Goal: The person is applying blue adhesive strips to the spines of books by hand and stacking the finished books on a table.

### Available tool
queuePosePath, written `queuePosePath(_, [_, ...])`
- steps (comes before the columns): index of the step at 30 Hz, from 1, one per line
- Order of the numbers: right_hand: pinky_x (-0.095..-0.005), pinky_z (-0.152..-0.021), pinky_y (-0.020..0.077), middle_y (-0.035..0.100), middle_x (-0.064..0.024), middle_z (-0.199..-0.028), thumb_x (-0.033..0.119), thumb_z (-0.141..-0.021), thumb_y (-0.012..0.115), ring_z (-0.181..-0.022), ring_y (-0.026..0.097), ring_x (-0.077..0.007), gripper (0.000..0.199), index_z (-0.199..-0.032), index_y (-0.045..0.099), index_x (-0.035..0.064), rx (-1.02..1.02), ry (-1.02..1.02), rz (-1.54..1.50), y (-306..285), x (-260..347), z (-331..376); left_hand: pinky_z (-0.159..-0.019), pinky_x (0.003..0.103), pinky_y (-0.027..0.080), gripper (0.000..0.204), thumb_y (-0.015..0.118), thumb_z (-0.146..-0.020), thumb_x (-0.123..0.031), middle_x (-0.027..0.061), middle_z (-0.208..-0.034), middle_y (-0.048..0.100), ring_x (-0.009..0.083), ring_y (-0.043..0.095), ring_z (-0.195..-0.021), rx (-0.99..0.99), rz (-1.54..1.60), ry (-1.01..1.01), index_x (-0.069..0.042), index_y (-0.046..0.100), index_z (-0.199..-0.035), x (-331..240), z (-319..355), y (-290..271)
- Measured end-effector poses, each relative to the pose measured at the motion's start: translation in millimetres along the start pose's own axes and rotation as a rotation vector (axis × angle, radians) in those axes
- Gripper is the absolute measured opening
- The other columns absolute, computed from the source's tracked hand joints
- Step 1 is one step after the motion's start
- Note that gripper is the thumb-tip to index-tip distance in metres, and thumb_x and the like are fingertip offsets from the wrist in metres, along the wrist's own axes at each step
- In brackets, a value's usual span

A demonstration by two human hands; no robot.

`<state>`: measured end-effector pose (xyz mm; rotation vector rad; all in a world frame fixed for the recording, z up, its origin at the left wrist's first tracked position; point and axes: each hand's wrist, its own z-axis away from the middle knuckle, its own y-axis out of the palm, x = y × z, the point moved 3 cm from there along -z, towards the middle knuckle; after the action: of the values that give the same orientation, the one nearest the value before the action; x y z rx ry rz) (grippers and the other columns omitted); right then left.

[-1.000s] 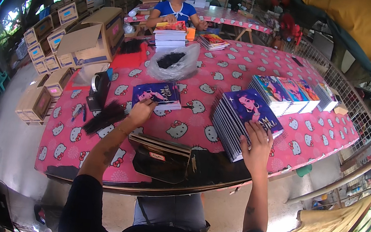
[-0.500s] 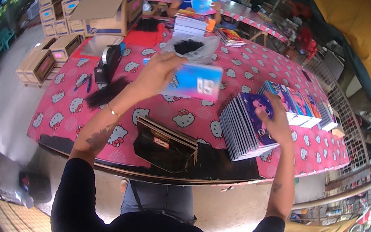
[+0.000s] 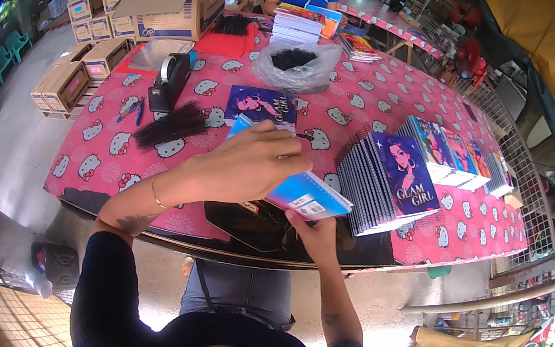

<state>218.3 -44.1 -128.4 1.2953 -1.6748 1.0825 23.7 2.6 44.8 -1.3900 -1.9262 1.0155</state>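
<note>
One blue spiral-bound notebook held above the pink patterned table's near edge, left hand clamped over its top, right hand gripping from beneath, fingers mostly hidden. One slanted stack of purple-covered notebooks just right; count unclear.
</note>
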Motion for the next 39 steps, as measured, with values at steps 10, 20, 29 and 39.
queuePosePath(10, [-0.0304,-0.101,0.0448,0.059,-0.0124,-0.131,0.016,-0.097,0.071,-0.117,0.057,-0.0170,0.056,-0.144,0.046,-0.0023,-0.033,0.072,-0.175,40,-20,13,-0.121,0.041,0.026,0.044,0.062,-0.096,-0.015,0.0176,-0.141,0.057,0.0301,0.046,-0.142,-0.577,-0.262,-0.577,-0.002,0.057,-0.138,2,119,71])
queuePosePath(20, [-0.0475,-0.114,0.0363,0.048,-0.0213,-0.150,0.026,-0.093,0.073,-0.135,0.048,-0.0378,0.073,-0.153,0.038,0.0010,-0.056,-0.453,0.376,-20,58,-39,-0.120,0.042,0.025,0.055,0.041,-0.109,-0.025,0.0225,-0.155,0.042,0.0331,0.039,-0.144,-1.026,0.167,-0.699,0.004,0.033,-0.154,-28,64,68])
queuePosePath(29, [-0.0413,-0.098,0.0484,0.069,-0.0230,-0.117,0.061,-0.097,0.057,-0.109,0.065,-0.0318,0.074,-0.131,0.061,-0.0049,-0.049,0.335,0.858,-307,4,-175,-0.123,0.053,0.018,0.093,0.047,-0.101,-0.056,0.0357,-0.159,0.024,0.0446,0.019,-0.153,-0.357,1.093,-0.919,0.015,0.018,-0.153,-39,-120,249])
queuePosePath(39, [-0.0340,-0.087,0.0554,0.070,-0.0162,-0.117,0.037,-0.101,0.064,-0.098,0.070,-0.0212,0.055,-0.132,0.059,-0.0085,0.009,0.602,0.342,-286,-14,-159,-0.120,0.067,0.009,0.094,0.046,-0.102,-0.053,0.0315,-0.166,0.001,0.0439,0.001,-0.156,-0.285,0.811,-1.121,0.009,0.003,-0.158,-66,-151,255])
